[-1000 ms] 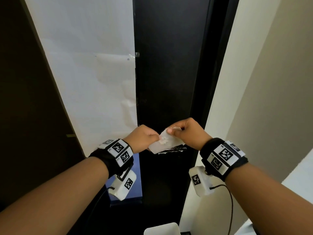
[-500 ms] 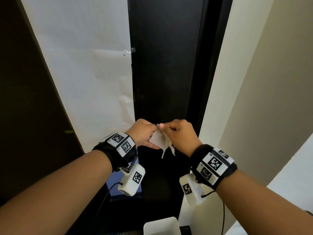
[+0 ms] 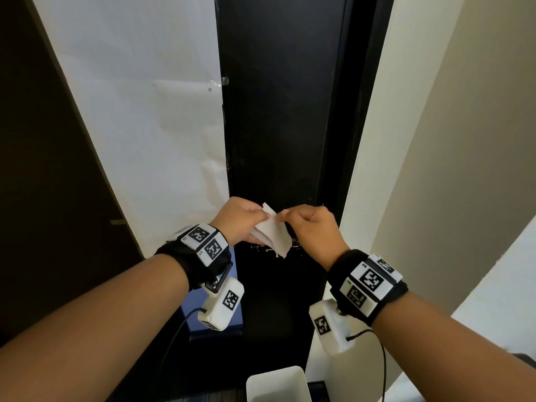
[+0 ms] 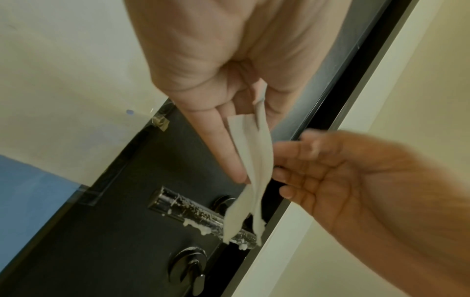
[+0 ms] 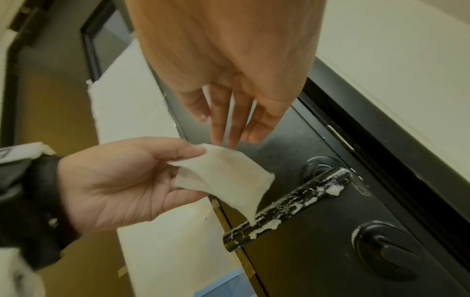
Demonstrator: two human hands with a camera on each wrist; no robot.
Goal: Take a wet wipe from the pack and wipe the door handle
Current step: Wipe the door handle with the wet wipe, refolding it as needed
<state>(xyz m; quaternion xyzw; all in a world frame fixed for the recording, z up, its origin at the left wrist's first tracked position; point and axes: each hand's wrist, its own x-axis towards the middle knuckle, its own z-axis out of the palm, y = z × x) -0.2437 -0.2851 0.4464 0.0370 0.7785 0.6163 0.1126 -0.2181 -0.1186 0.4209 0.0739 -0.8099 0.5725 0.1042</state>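
Note:
A white wet wipe (image 3: 272,236) hangs partly unfolded in front of the black door. My left hand (image 3: 240,219) pinches its upper part between thumb and fingers (image 5: 178,152), and its lower corner dangles over the handle. My right hand (image 3: 310,227) is just right of it, fingers nearly straight, fingertips (image 5: 229,138) at the wipe's (image 5: 229,174) top edge and thumb apart from it. The black lever door handle (image 4: 193,211) sits right behind the wipe (image 4: 257,160), smeared with white blobs (image 5: 333,191). No wipe pack is in view.
A round lock turn (image 5: 386,253) sits below the handle on the black door (image 3: 278,111). White paper (image 3: 145,111) is taped over the panel to the left. A cream wall (image 3: 435,140) stands on the right and a white bin (image 3: 278,384) below my arms.
The wipe was bunched between both hands; now it hangs opened out from my left hand. My right hand's pinch has loosened into straighter fingers at the wipe's edge.

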